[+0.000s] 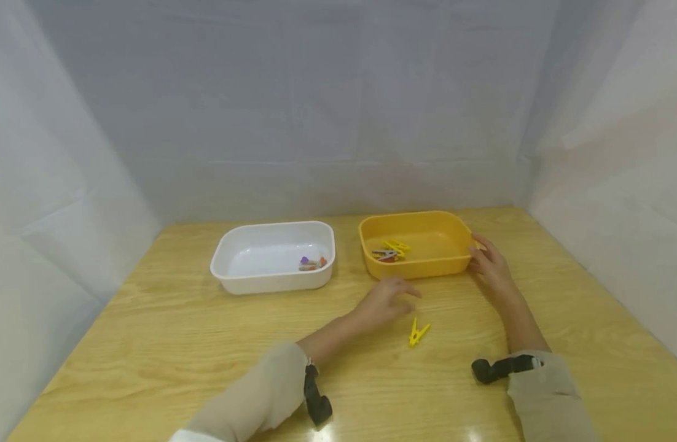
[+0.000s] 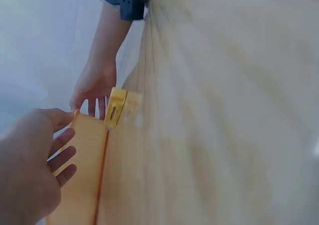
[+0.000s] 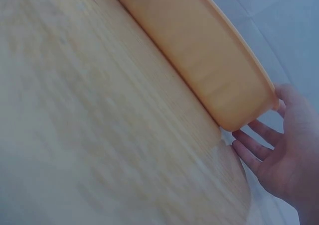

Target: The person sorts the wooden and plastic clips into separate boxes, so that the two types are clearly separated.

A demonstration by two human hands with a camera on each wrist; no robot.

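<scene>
My left hand (image 1: 385, 304) hovers low over the wooden table (image 1: 178, 344) just in front of the yellow tub (image 1: 421, 265), fingers loosely bent and holding nothing. The same hand (image 2: 35, 170) is spread beside the tub's wall (image 2: 82, 170) in the left wrist view. A yellow clothespin (image 1: 418, 333) lies on the table just right of that hand, also visible as a clothespin (image 2: 117, 107) from the left wrist. My right hand (image 1: 490, 264) rests against the tub's right end with straight fingers (image 3: 249, 145) by the corner. Several clothespins (image 1: 391, 250), mostly yellow, lie inside the tub.
A white tub (image 1: 272, 283) stands left of the yellow one, holding a few purple and orange clothespins (image 1: 312, 264). White sheeting walls in the table at the back and both sides. Black wrist straps (image 1: 316, 399) sit on both sleeves.
</scene>
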